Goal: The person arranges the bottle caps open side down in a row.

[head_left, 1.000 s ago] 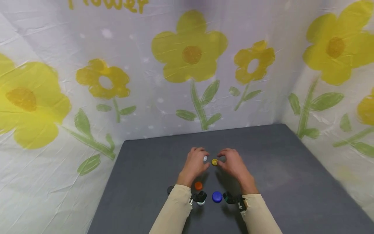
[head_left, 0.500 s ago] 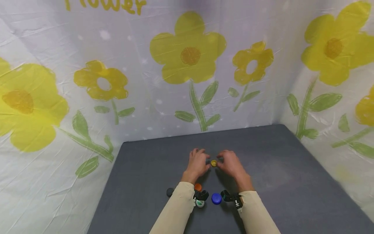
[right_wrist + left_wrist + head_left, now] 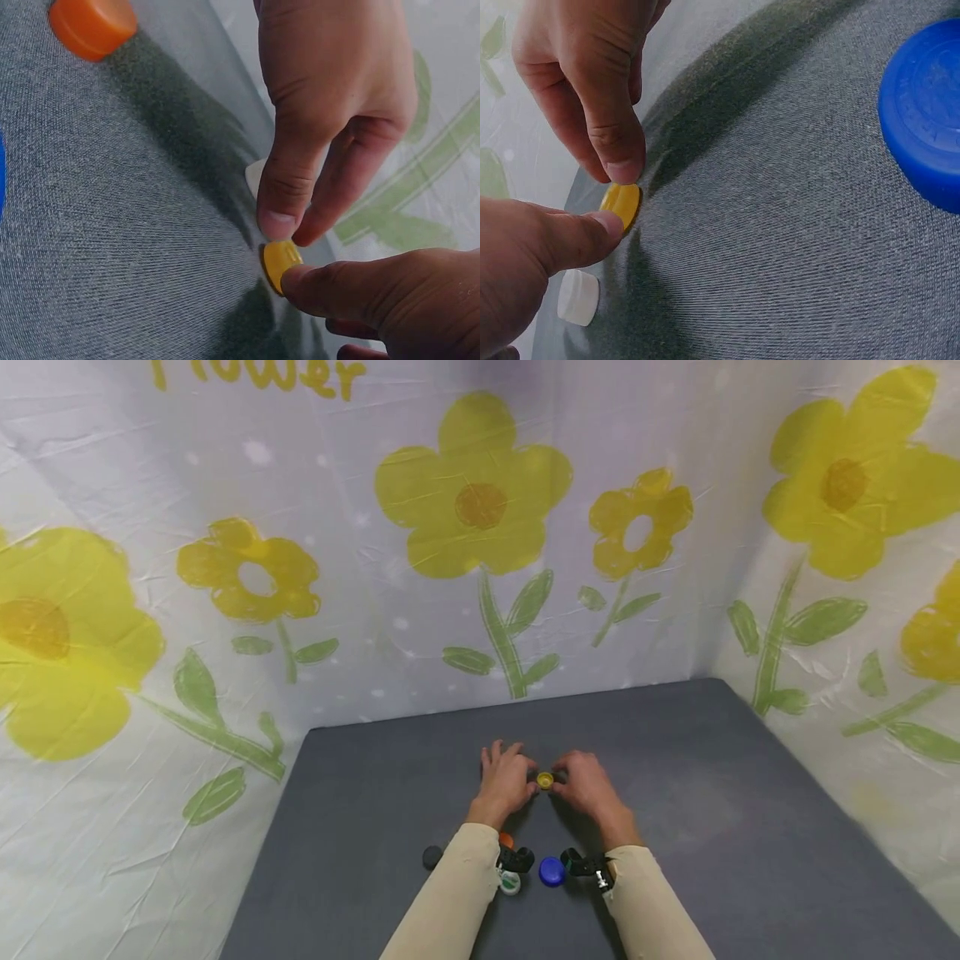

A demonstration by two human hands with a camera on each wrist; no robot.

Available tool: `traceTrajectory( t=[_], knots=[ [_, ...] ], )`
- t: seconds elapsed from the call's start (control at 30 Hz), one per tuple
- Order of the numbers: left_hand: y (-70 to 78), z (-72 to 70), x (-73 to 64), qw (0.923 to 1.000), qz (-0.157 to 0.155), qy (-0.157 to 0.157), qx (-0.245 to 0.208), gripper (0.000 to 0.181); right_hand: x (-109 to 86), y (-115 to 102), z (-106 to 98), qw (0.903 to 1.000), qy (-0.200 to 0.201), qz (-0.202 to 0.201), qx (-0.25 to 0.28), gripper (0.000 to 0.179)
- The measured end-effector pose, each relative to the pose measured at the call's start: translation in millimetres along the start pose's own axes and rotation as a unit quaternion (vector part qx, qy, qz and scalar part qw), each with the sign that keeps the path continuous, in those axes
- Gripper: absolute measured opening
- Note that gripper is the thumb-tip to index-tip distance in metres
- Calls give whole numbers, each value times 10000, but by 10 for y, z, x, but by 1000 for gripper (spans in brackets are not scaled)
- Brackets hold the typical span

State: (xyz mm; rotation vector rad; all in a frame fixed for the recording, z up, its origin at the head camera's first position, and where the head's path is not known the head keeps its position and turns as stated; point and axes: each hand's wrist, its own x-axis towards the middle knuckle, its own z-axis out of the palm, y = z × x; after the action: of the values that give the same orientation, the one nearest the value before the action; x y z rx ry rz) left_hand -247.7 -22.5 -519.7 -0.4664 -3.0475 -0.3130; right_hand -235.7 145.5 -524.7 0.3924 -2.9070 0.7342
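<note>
A small yellow bottle cap (image 3: pixel 545 781) lies on the dark grey tabletop between both hands, a ring showing on its upper face. From the left, my left hand (image 3: pixel 507 783) pinches its edge with thumb and index finger, the other fingers spread away. On the opposite edge, the thumb and index fingertips of my right hand (image 3: pixel 588 785) pinch it too. Both wrist views show the yellow cap (image 3: pixel 621 204) with fingertips at two sides. Beside the left hand stands a white cap (image 3: pixel 578 298), hidden by that hand in the head view.
Nearer the body lie a blue cap (image 3: pixel 552 872), a white cap with a green mark (image 3: pixel 510 883), a black cap (image 3: pixel 432 858) and an orange cap (image 3: pixel 506 841), partly covered by the left wrist. A flower-printed curtain (image 3: pixel 405 635) borders the table (image 3: pixel 360 810) behind and at the sides.
Both hands have closed in on the yellow cap, fingertips coming from beside it onto its edges. The white cap visible by the left fingers earlier is now hidden in the head view.
</note>
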Motion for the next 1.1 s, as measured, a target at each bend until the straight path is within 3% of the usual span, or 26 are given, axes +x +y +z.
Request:
traceTrajectory(
  t=[0.23, 0.47, 0.8, 1.1],
  knots=[
    [-8, 95, -5, 10000, 15, 46, -49, 24, 1, -27, 48, 9998, -126, 76, 93, 16],
    [-9, 105, -36, 9997, 20, 191, -164, 19, -17, -49, 55, 9998, 87, -5, 197, 11],
    [-7, -109, -136, 9991, 62, 297, -304, 20, -62, -187, -108, 9988, 254, -398, 130, 9],
    [2, -346, -321, 9978, 174, 525, -371, 22, -181, -322, -272, 9981, 373, -455, 161, 16]
  ],
)
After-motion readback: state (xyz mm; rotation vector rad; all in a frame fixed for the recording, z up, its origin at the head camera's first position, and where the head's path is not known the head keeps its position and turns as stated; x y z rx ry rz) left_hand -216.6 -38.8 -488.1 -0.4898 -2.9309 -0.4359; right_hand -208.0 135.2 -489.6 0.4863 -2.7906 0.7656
